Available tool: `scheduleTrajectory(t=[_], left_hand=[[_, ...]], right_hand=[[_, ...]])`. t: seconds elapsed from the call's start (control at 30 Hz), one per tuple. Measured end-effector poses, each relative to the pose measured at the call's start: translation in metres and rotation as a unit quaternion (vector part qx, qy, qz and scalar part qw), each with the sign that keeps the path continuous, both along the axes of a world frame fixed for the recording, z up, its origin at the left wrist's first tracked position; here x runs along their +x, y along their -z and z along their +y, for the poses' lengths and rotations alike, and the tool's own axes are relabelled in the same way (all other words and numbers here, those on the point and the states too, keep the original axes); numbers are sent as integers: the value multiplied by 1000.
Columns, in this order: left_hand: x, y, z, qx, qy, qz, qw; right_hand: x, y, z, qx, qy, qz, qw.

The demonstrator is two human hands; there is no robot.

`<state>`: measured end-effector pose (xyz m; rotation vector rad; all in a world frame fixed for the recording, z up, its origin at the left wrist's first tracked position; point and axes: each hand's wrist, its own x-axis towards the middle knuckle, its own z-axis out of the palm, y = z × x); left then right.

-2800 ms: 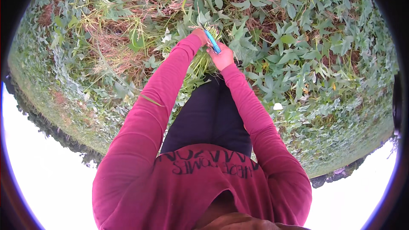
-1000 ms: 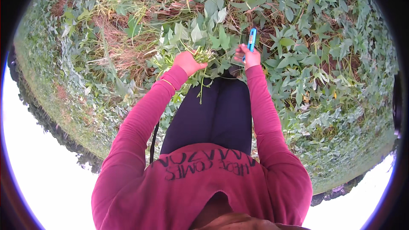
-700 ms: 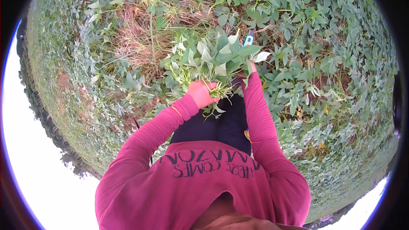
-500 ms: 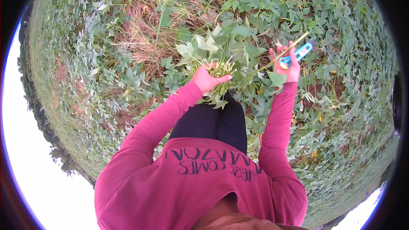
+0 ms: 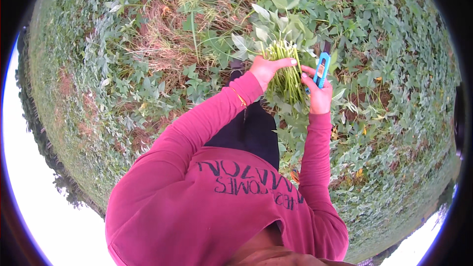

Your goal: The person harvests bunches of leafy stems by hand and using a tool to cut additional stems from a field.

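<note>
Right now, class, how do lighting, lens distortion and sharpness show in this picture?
In the head view, the field curves at its edge; the sky is blown out white at lower left and right; light looks soft, without hard shadows; the cutter and stems look fairly sharp.

L hand [image 5: 266,71] clenched w/ thumb [image 5: 286,62] ext'd; R hand [image 5: 320,93] curled nearby

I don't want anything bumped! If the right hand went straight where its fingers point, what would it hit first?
Probably the bunch of green stems in the left hand: the right hand points toward it. Fingertips may already touch it; depth is unclear.
</note>
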<state>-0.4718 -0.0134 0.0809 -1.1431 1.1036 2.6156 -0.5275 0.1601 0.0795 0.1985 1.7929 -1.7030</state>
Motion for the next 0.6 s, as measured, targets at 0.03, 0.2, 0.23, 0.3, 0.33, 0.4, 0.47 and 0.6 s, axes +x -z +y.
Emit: scheduleTrajectory(t=[0.03,0.2,0.23,0.3,0.33,0.4,0.47,0.6], left_hand=[[-2,3,1,-4,5,-12,1000],[-8,45,-26,-44,43,-45,997],[-15,54,-34,-55,57,-25,997],[-30,63,-55,-70,88,12,994],[-39,69,-72,-84,105,20,991],[-78,52,-118,-109,138,38,984],[-116,56,-180,-202,114,70,970],[-190,-57,-341,-369,39,256,893]], right_hand=[[-2,5,3,16,-6,-14,1000],[1,27,-29,47,9,-13,999],[-1,36,-35,45,19,-18,999],[-13,40,-56,54,42,-3,998],[-18,44,-70,56,53,4,997],[-40,32,-106,46,57,-3,997],[-55,21,-160,16,17,115,993],[-96,35,-222,-44,86,156,983]])
